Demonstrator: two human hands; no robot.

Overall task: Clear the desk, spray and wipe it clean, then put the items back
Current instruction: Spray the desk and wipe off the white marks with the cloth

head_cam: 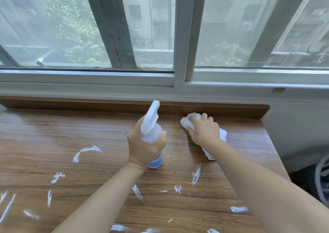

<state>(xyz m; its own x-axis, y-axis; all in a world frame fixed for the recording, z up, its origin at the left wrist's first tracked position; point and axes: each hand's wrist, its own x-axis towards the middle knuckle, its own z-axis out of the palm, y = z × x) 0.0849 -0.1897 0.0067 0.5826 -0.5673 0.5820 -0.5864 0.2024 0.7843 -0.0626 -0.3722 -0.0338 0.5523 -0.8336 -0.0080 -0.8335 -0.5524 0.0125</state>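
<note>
Wood-grain worktop [89, 135] runs under a sliding window [160, 37], raised wooden lip along its back edge. White smears [87, 151] scattered over the front and middle. Left hand [146, 147] grips a spray bottle [151, 126] mid-worktop, fingers wrapped round the body; long axis roughly upright, tilted away, nozzle pointing toward the window. Blue base just above the worktop; contact unclear. Right hand [204, 129] presses a white cloth [190, 120] on the worktop near the back lip, fingers curled over it.

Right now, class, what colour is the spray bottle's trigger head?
White, clearest in the head view: the spray bottle.
</note>
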